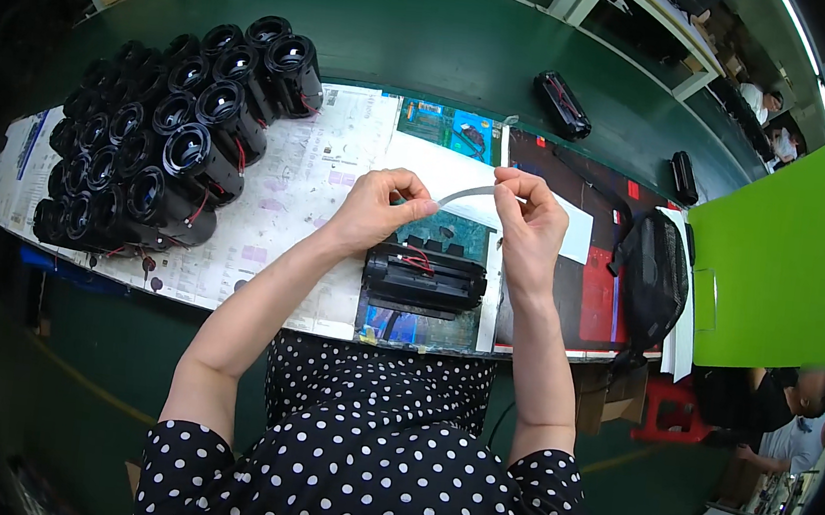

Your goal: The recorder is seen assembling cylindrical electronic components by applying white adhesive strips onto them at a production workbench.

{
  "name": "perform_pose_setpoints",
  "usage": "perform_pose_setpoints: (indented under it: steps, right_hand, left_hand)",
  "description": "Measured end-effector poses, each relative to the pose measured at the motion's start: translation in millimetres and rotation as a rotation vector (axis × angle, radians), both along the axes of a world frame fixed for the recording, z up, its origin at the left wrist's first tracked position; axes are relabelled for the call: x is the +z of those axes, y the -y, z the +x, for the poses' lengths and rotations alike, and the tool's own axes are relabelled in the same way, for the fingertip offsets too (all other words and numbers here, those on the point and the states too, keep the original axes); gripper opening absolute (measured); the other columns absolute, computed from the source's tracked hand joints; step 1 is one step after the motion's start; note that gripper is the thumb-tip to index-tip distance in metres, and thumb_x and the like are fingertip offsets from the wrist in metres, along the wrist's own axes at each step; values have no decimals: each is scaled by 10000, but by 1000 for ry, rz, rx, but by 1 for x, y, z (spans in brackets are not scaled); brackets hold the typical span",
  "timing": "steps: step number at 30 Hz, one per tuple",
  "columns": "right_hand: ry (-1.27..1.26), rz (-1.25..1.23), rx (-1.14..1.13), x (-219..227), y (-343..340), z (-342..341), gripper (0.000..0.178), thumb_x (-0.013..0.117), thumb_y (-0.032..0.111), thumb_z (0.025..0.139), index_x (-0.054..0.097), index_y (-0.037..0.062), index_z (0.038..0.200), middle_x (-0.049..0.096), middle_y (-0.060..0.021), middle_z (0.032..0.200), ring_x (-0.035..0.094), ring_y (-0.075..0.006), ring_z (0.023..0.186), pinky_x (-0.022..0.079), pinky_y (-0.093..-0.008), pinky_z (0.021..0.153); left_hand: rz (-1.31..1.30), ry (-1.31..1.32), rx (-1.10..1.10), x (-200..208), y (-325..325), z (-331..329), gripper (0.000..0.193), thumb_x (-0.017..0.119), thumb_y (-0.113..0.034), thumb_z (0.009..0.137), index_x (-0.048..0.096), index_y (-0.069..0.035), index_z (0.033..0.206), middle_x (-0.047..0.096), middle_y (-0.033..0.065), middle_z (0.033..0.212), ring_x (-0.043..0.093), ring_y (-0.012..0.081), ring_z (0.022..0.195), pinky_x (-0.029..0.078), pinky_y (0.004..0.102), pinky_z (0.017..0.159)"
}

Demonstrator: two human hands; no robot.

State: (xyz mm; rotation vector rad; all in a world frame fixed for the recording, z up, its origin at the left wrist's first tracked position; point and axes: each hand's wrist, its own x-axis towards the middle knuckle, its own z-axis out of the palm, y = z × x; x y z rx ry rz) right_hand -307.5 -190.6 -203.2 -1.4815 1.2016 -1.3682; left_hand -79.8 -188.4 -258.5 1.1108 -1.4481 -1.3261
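A thin grey strip (466, 194) stretches, slightly bowed, between my two hands above the bench. My left hand (385, 204) pinches its left end between thumb and fingers. The other end is pinched by my right hand (529, 220), a little higher. Below the strip lies a black cylindrical speaker-like housing (424, 277) on its side, with thin red wires (419, 259) on top. Neither hand touches it. A white sheet (442, 172) lies flat behind my hands.
Several black cylindrical housings (204, 157) stand grouped on the paper-covered left bench. One black housing (562, 104) lies on the green floor beyond, and a smaller one (683, 177) farther right. A black mesh bag (658, 279) sits at the right, beside a bright green panel (784, 266). People work in the background.
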Motion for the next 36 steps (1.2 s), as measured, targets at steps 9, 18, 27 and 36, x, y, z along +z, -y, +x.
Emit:
perform_pose_setpoints:
  steps: [9,18,27,36]
  right_hand:
    - [195,119,10,-14,-15,-9,131,724,49,1028,751,-47,1113,767,-85,1136,652,-69,897,536,-235,829]
    - [234,214,74,-27,-51,-14,73,747,21,998,747,-31,1050,760,-73,1165,644,-77,935,521,-258,876]
    - [-18,-24,30,-54,-80,-11,22,742,1,961,721,-4,962,766,-91,1116,688,-172,1029,526,-321,939]
    - [-233,-224,-23,-51,-81,-7,96,754,-33,915,684,19,954,755,-115,1062,715,-252,965,558,-372,870]
  left_hand:
    - [-67,121,-4,2,-8,0,271,836,-282,957,770,-24,905,670,32,860,547,130,838,466,324,791]
    - [-221,530,-27,47,-39,18,170,824,-153,897,695,-47,866,651,73,963,549,253,1058,453,404,934]
    - [-605,768,70,62,-81,12,164,833,-40,853,673,-29,885,619,128,981,584,350,1040,503,464,897]
    - [-727,869,162,51,-89,1,178,820,9,830,651,-21,875,616,140,965,661,348,913,568,470,839]
